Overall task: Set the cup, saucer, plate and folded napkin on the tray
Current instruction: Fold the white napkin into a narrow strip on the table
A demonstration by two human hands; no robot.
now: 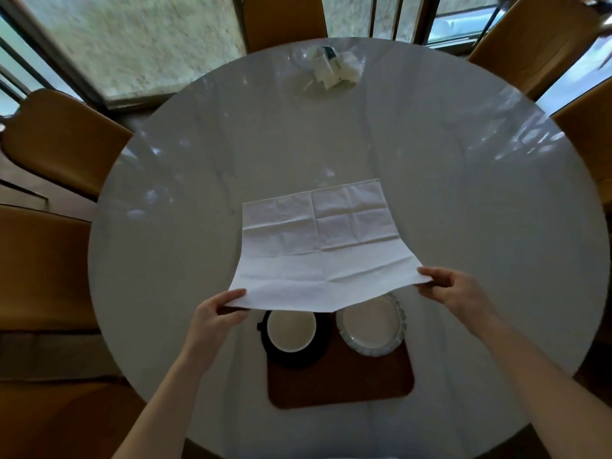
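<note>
home dining room. round white marble-look table (430,200) ringed by tan leather chairs (56,144). large windows (132,44) behind, rough wall outside. crumpled wrappers (334,67) at far edge. brown tray (341,382) with crockery at near edge.

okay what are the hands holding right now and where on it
Both hands hold the napkin by its near corners: left hand pinches the near left corner, right hand the near right.

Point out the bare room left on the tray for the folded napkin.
The tray is bare along its near half, below the cup on its saucer and the plate. Its far half is crowded.
</note>
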